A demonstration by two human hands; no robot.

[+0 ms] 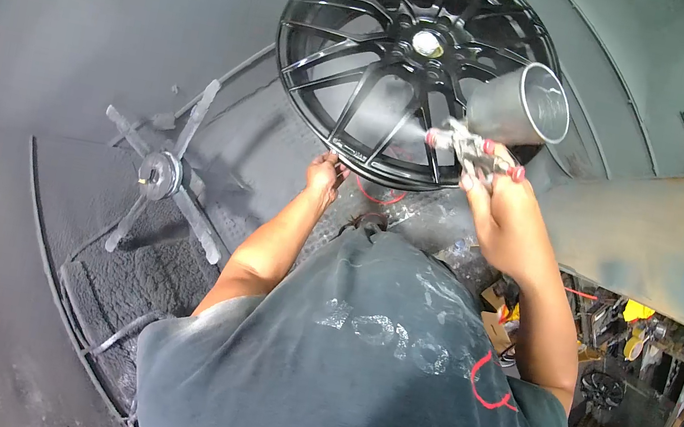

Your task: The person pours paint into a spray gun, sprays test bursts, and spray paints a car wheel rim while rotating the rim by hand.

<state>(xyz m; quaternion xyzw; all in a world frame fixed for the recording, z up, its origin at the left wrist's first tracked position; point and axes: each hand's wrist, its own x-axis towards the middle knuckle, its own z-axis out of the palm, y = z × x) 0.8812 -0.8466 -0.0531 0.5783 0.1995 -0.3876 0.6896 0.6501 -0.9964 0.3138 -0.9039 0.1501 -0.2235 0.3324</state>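
A glossy black multi-spoke wheel rim [363, 94] fills the top middle of the view, with a pale round centre [428, 44]. My left hand [327, 173] touches the rim's lower edge, its fingertips at the lip. My right hand [495, 199] is wrapped round the handle of a spray gun [466, 147] with red parts. A translucent cup [516, 107] sits on the gun. The gun's nozzle points left across the spokes, and a faint mist shows in front of it.
To the left stands a grey-coated cross-shaped stand [161, 175] with a round hub. A large pale panel [657, 242] is at the right. Below it lie cluttered tools, cardboard [496, 328], yellow items [638, 311] and a small dark wheel [602, 387].
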